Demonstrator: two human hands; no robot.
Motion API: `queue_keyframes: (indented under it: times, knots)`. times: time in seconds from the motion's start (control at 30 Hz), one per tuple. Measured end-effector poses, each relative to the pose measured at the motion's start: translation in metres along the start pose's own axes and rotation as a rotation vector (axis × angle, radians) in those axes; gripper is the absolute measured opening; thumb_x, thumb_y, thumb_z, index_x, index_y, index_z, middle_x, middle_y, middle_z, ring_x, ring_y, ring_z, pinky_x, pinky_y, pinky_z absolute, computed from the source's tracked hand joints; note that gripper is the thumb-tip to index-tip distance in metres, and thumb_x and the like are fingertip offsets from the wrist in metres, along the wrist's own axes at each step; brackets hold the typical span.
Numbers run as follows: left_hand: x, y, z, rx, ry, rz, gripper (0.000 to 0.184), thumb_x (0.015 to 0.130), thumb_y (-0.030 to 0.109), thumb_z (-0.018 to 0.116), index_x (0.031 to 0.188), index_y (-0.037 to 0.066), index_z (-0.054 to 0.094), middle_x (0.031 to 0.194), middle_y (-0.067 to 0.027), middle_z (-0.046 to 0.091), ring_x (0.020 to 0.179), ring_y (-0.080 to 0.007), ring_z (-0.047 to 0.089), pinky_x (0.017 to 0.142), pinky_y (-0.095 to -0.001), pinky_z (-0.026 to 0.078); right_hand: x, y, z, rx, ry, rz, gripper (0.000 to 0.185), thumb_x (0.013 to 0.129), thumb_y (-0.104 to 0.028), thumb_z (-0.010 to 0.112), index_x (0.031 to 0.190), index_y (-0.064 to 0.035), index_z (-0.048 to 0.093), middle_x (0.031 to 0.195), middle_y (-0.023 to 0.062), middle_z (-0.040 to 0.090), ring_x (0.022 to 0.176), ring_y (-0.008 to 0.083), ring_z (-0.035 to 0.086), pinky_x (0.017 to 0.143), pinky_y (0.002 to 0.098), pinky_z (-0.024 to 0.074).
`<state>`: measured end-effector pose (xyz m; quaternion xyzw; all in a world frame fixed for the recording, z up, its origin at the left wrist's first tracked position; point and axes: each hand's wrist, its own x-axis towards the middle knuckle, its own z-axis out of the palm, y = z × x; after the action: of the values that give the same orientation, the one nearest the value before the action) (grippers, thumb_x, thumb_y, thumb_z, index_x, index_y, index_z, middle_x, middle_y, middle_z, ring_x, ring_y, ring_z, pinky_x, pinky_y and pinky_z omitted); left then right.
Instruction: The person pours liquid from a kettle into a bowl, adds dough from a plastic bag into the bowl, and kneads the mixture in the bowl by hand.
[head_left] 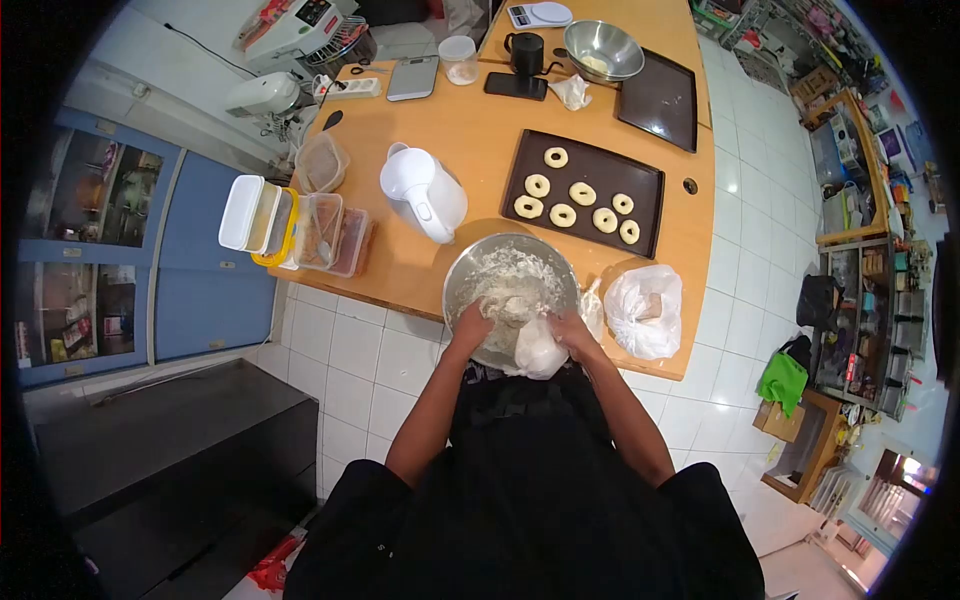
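A steel bowl [456,272] at the table's front edge holds pale, floury dough [512,298]. My left hand [474,326] is inside the bowl at its left side, its fingertips hidden in the dough. On the right side of the bowl, my right hand [570,334] reaches over the rim beside a whitish plastic bag [540,350]; its fingers are partly hidden, and whether it grips the bag is unclear. Right of the bowl lies another white plastic bag [643,311] with something brownish inside.
A dark tray [640,185] with several dough rings lies behind the bowl. A white pitcher [424,195] and plastic containers [322,230] stand to the left. Farther back are a black phone [516,86], a second steel bowl [604,46] and another dark tray [658,98].
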<state>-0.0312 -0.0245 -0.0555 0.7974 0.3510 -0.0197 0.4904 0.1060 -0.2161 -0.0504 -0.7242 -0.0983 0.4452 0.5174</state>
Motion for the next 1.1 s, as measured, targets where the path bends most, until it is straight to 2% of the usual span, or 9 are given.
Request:
queue_keyframes:
  times: [0.07,0.13,0.27,0.37,0.43,0.57,0.87,0.97,1.1]
  knots:
    - [0.004,0.002,-0.001,-0.026,-0.007,0.011,0.052,0.071,0.010,0.061,0.122,0.002,0.056,0.105,-0.0254,0.064,0.103,-0.0391,0.061,0.090,-0.0418,0.047,0.000,0.001,-0.001,0.023,0.067,-0.023,0.040,0.094,-0.031,0.056,0.096,0.0092,0.062,0.076,0.0087,0.062,0.067,0.0157,0.055,0.060,0.0366,0.0443]
    - [-0.004,0.010,-0.005,-0.021,-0.024,-0.023,0.052,0.071,0.010,0.061,0.122,0.003,0.056,0.105,-0.0252,0.064,0.102,-0.0385,0.061,0.090,-0.0416,0.047,-0.004,0.000,-0.001,0.231,-0.010,-0.015,0.038,0.093,-0.030,0.058,0.094,0.0083,0.063,0.075,0.0081,0.062,0.065,0.0153,0.054,0.058,0.0356,0.0432]
    - [0.002,-0.001,-0.001,-0.010,-0.036,-0.025,0.053,0.070,0.010,0.061,0.123,0.004,0.057,0.106,-0.0243,0.065,0.102,-0.0371,0.062,0.089,-0.0405,0.047,-0.018,-0.046,-0.008,0.534,-0.255,0.400,0.037,0.090,-0.016,0.064,0.121,0.0009,0.057,0.109,0.0098,0.064,0.090,0.0198,0.062,0.081,0.0322,0.0517]
    - [0.005,-0.018,0.006,-0.054,-0.014,-0.039,0.052,0.071,0.010,0.060,0.123,0.004,0.057,0.107,-0.0234,0.065,0.103,-0.0365,0.062,0.090,-0.0398,0.047,0.005,-0.001,-0.014,0.260,-0.391,0.420,0.038,0.086,-0.018,0.069,0.119,-0.0009,0.059,0.101,0.0097,0.066,0.081,0.0183,0.065,0.071,0.0304,0.0539]
    - [0.003,-0.014,0.005,-0.069,-0.014,-0.058,0.052,0.071,0.010,0.060,0.123,0.004,0.057,0.107,-0.0229,0.065,0.104,-0.0362,0.061,0.090,-0.0395,0.047,-0.027,-0.068,-0.013,0.103,-0.404,0.400,0.039,0.085,-0.019,0.071,0.117,-0.0004,0.059,0.096,0.0092,0.067,0.075,0.0167,0.066,0.065,0.0293,0.0539]
    - [-0.001,0.005,-0.007,-0.028,-0.024,-0.040,0.050,0.072,0.009,0.059,0.122,0.004,0.057,0.108,-0.0225,0.065,0.104,-0.0366,0.061,0.091,-0.0396,0.046,-0.027,-0.063,-0.007,0.253,-0.391,0.336,0.041,0.083,-0.021,0.072,0.114,0.0018,0.060,0.089,0.0080,0.067,0.065,0.0136,0.064,0.054,0.0285,0.0506]
    - [0.003,0.001,0.000,0.041,-0.023,-0.082,0.049,0.073,0.011,0.060,0.122,0.005,0.057,0.109,-0.0230,0.064,0.106,-0.0383,0.059,0.092,-0.0411,0.046,-0.001,-0.031,-0.013,0.416,-0.445,0.392,0.044,0.083,-0.016,0.072,0.117,0.0052,0.056,0.095,0.0107,0.067,0.076,0.0176,0.066,0.066,0.0293,0.0538]
    - [0.005,-0.003,0.005,-0.033,-0.009,-0.049,0.050,0.073,0.011,0.061,0.122,0.005,0.057,0.110,-0.0232,0.064,0.106,-0.0381,0.060,0.092,-0.0414,0.046,-0.017,-0.049,-0.006,0.521,-0.372,0.269,0.042,0.083,-0.014,0.072,0.117,0.0054,0.056,0.097,0.0118,0.066,0.077,0.0185,0.066,0.067,0.0305,0.0538]
    - [0.005,0.000,0.005,-0.054,0.008,-0.104,0.050,0.073,0.012,0.061,0.121,0.004,0.058,0.111,-0.0236,0.064,0.106,-0.0379,0.060,0.093,-0.0415,0.046,-0.019,-0.058,-0.009,0.464,-0.364,0.435,0.042,0.083,-0.012,0.071,0.117,0.0072,0.055,0.100,0.0139,0.066,0.081,0.0213,0.067,0.070,0.0325,0.0549]
